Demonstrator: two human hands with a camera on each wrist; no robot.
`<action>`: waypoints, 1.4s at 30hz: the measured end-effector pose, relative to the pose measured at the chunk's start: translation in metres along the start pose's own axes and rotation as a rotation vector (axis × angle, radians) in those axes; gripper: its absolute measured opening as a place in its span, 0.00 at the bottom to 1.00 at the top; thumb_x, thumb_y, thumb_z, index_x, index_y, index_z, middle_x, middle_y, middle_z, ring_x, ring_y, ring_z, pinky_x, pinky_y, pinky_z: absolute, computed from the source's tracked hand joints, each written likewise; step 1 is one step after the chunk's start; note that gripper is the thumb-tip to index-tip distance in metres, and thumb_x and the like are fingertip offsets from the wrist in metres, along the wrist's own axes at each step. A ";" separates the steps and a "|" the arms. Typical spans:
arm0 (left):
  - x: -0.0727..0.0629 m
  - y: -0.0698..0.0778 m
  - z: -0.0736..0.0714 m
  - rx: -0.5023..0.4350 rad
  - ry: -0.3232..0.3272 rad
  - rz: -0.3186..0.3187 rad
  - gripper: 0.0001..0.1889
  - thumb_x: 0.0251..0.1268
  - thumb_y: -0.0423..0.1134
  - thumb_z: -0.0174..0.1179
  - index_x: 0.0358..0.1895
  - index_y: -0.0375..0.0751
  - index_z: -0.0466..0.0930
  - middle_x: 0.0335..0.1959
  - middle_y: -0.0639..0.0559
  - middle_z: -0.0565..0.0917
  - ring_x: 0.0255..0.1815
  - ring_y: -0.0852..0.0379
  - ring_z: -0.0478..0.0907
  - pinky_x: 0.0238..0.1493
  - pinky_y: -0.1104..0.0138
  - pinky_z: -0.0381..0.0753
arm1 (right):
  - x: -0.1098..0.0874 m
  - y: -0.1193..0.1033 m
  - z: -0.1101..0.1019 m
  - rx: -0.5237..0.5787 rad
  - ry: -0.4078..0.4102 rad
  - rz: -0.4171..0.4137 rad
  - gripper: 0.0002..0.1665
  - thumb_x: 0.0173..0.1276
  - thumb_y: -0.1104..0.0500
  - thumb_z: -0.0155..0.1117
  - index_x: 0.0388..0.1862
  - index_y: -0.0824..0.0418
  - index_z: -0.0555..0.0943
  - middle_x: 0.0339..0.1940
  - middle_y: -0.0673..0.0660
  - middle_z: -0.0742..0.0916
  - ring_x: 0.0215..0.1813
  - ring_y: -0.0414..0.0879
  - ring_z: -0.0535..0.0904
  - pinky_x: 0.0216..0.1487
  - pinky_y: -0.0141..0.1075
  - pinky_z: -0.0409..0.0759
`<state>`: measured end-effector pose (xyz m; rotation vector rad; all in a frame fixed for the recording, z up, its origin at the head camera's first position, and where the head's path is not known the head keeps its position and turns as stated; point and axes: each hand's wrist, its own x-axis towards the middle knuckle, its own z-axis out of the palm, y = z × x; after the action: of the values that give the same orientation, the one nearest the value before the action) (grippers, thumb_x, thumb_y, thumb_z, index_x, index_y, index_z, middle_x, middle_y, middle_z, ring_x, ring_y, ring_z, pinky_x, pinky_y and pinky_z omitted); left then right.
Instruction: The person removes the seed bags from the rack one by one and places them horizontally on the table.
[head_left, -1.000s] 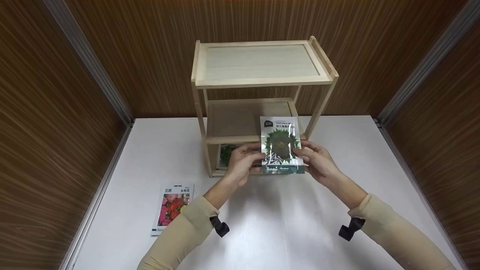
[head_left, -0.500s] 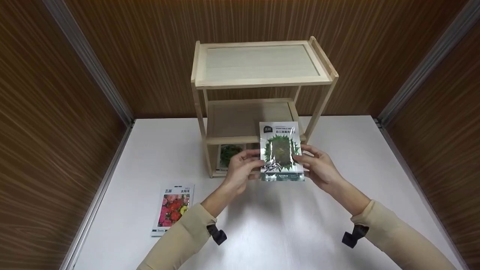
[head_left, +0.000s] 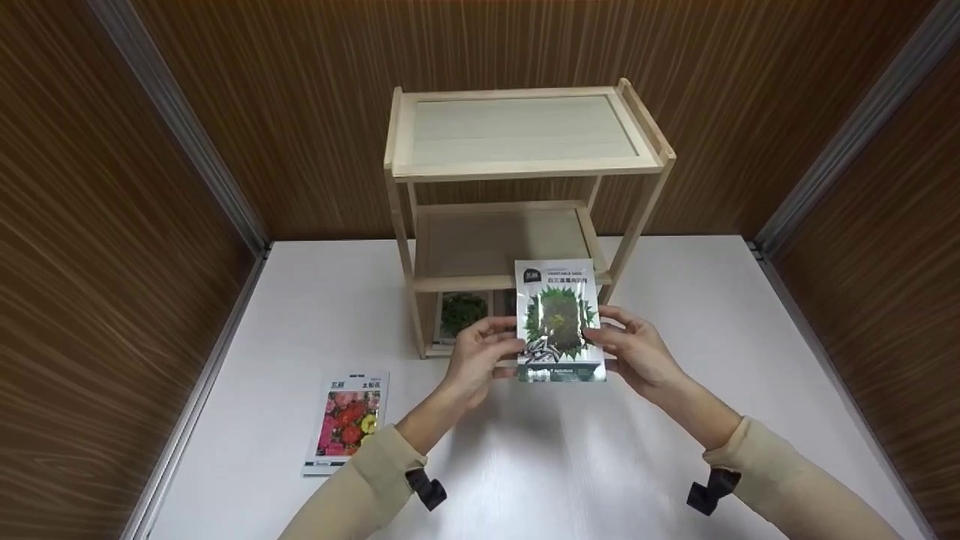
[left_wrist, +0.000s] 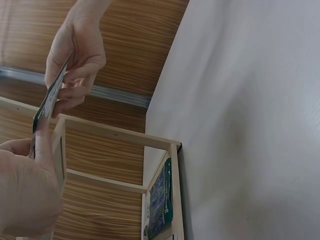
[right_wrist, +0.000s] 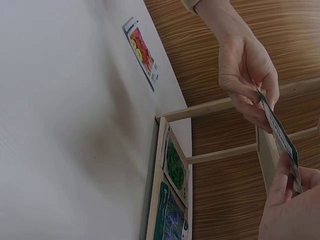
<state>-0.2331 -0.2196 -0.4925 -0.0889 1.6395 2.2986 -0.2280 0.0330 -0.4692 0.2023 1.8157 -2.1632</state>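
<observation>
My left hand (head_left: 478,358) and right hand (head_left: 637,351) hold a seed packet (head_left: 559,322) between them, each pinching one side edge with the thumb in front and fingers behind. The packet shows a sunflower head with green leaves and striped seeds, its front facing me. It overlaps the front of the wooden shelf's middle board in the head view. From the side, the left wrist view shows the packet (left_wrist: 50,95) as a thin edge between the right hand (left_wrist: 77,60) and the left hand (left_wrist: 30,185).
A three-tier wooden shelf (head_left: 525,171) stands at the back. On its bottom tier lie a green-leaf packet (right_wrist: 175,165) and a purple-flower packet (right_wrist: 174,220), side by side. A packet with red and pink flowers (head_left: 349,420) lies on the white table (head_left: 247,420), left of my arm.
Both hands have drawn the sunflower packet down and toward me, lower in front of the shelf. More of the green-leaf packet on the bottom tier now shows.
</observation>
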 end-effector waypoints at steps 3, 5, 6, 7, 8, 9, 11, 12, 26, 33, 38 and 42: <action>-0.003 -0.003 -0.002 -0.001 -0.004 -0.009 0.20 0.63 0.26 0.69 0.58 0.37 0.81 0.39 0.54 0.85 0.35 0.60 0.85 0.25 0.75 0.88 | -0.002 0.004 0.001 -0.003 0.000 0.004 0.27 0.75 0.66 0.65 0.69 0.58 0.70 0.40 0.46 0.91 0.41 0.40 0.88 0.43 0.34 0.92; -0.006 -0.004 -0.004 -0.003 -0.010 -0.012 0.20 0.63 0.26 0.69 0.59 0.37 0.81 0.38 0.55 0.85 0.34 0.60 0.85 0.25 0.74 0.88 | -0.003 0.007 0.001 -0.003 0.000 0.008 0.27 0.74 0.66 0.66 0.68 0.58 0.70 0.40 0.46 0.91 0.41 0.40 0.88 0.42 0.34 0.92; -0.007 -0.005 -0.005 -0.002 -0.014 -0.012 0.20 0.63 0.27 0.69 0.59 0.37 0.81 0.38 0.55 0.86 0.34 0.60 0.85 0.25 0.74 0.88 | -0.004 0.009 0.002 -0.003 -0.001 0.010 0.26 0.74 0.66 0.66 0.68 0.58 0.70 0.40 0.46 0.91 0.41 0.40 0.88 0.43 0.34 0.92; -0.008 -0.006 -0.006 -0.002 -0.017 -0.012 0.20 0.64 0.27 0.69 0.59 0.37 0.81 0.38 0.55 0.86 0.34 0.60 0.85 0.25 0.74 0.88 | -0.005 0.011 0.002 -0.003 0.000 0.011 0.26 0.74 0.66 0.66 0.68 0.58 0.71 0.41 0.46 0.91 0.41 0.40 0.88 0.43 0.35 0.92; -0.009 -0.007 -0.007 -0.001 -0.020 -0.010 0.20 0.64 0.27 0.69 0.59 0.36 0.81 0.38 0.54 0.86 0.34 0.60 0.86 0.25 0.74 0.88 | -0.006 0.012 0.002 -0.005 0.001 0.012 0.26 0.74 0.66 0.66 0.67 0.58 0.71 0.41 0.45 0.91 0.41 0.40 0.88 0.43 0.35 0.92; -0.010 -0.008 -0.008 0.001 -0.022 -0.010 0.21 0.64 0.27 0.69 0.60 0.36 0.81 0.38 0.54 0.86 0.34 0.60 0.86 0.25 0.74 0.88 | -0.007 0.014 0.003 -0.005 0.002 0.014 0.26 0.74 0.66 0.67 0.67 0.58 0.71 0.41 0.46 0.91 0.41 0.40 0.88 0.44 0.35 0.92; -0.012 -0.010 -0.009 0.003 -0.028 -0.009 0.21 0.64 0.27 0.69 0.60 0.36 0.80 0.39 0.54 0.86 0.34 0.60 0.86 0.25 0.74 0.89 | -0.009 0.017 0.003 -0.007 0.003 0.017 0.25 0.74 0.66 0.67 0.66 0.57 0.72 0.41 0.45 0.91 0.42 0.40 0.88 0.44 0.36 0.92; -0.014 -0.011 -0.010 0.006 -0.031 -0.009 0.21 0.64 0.27 0.69 0.60 0.36 0.80 0.39 0.54 0.87 0.34 0.60 0.86 0.26 0.73 0.89 | -0.010 0.018 0.004 -0.011 0.005 0.018 0.25 0.74 0.66 0.67 0.66 0.57 0.72 0.41 0.45 0.91 0.41 0.40 0.88 0.43 0.36 0.92; -0.027 -0.025 -0.022 0.002 -0.079 -0.028 0.24 0.62 0.25 0.68 0.62 0.35 0.77 0.36 0.56 0.86 0.32 0.61 0.86 0.27 0.72 0.91 | -0.022 0.032 0.010 -0.033 -0.001 0.026 0.22 0.73 0.65 0.68 0.64 0.56 0.76 0.38 0.46 0.89 0.41 0.39 0.85 0.40 0.35 0.91; -0.033 -0.032 -0.030 0.008 -0.085 -0.028 0.23 0.63 0.25 0.68 0.62 0.34 0.77 0.35 0.56 0.86 0.33 0.61 0.86 0.27 0.72 0.91 | -0.024 0.041 0.013 -0.022 -0.024 0.036 0.21 0.72 0.66 0.69 0.61 0.54 0.76 0.36 0.44 0.88 0.37 0.37 0.82 0.35 0.32 0.88; -0.037 -0.037 -0.038 0.012 -0.088 -0.036 0.23 0.63 0.25 0.68 0.61 0.34 0.77 0.36 0.56 0.87 0.34 0.61 0.86 0.27 0.72 0.91 | -0.024 0.049 0.017 -0.021 -0.033 0.043 0.23 0.71 0.67 0.68 0.62 0.55 0.76 0.36 0.44 0.88 0.36 0.36 0.82 0.34 0.32 0.89; -0.041 -0.042 -0.046 0.010 -0.092 -0.048 0.23 0.63 0.25 0.68 0.61 0.33 0.77 0.37 0.55 0.87 0.34 0.61 0.86 0.27 0.72 0.90 | -0.024 0.056 0.020 -0.015 -0.051 0.051 0.23 0.71 0.67 0.68 0.62 0.56 0.77 0.35 0.44 0.87 0.36 0.36 0.82 0.34 0.32 0.89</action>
<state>-0.1882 -0.2592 -0.5369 -0.0195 1.5856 2.2248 -0.1853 0.0086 -0.5110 0.1863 1.7788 -2.1007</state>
